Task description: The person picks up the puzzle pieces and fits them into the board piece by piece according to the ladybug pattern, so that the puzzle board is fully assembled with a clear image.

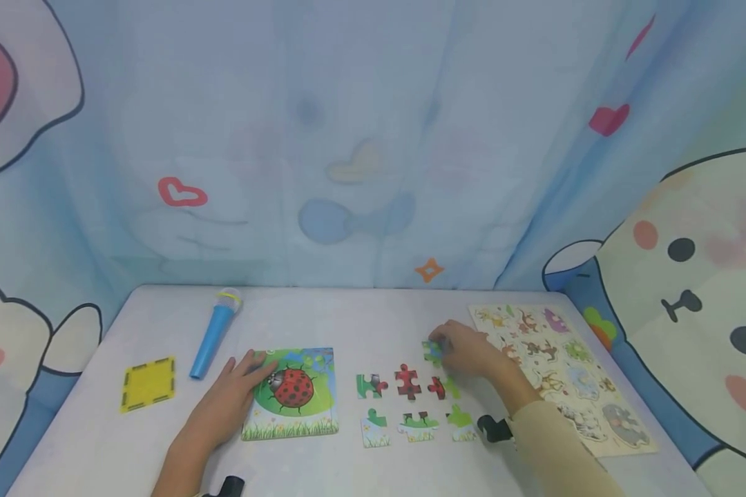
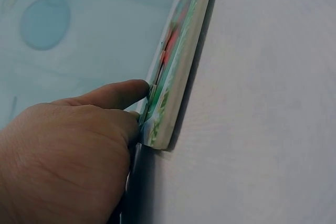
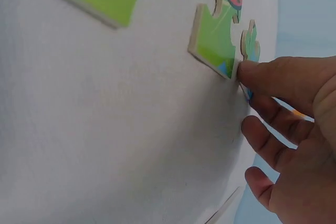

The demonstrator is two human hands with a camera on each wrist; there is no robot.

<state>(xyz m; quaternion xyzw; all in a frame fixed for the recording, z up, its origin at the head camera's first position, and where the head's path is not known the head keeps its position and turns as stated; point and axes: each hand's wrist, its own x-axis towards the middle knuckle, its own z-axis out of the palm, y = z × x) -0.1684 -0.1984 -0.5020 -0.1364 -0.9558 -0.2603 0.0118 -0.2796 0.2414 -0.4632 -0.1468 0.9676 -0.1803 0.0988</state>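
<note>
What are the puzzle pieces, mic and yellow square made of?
Puzzle pieces: likely wood or fibreboard, printed faces; pale, bare-looking cut edges. Mic: probably plastic, smooth-looking; evenly blue handle. Yellow square: maybe plastic or foam; flat, mostly even colour, finish unclear.

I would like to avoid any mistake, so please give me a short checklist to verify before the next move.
1. Left hand rests on the ladybug picture: ok.
2. Right hand pinches the blue-and-green piece: ok.
3. That piece is lifted off the table: cannot tell.
4. Bottom row of loose pieces is joined together: not ok, gaps separate them.
5. Microphone is not touching either hand: ok.
</note>
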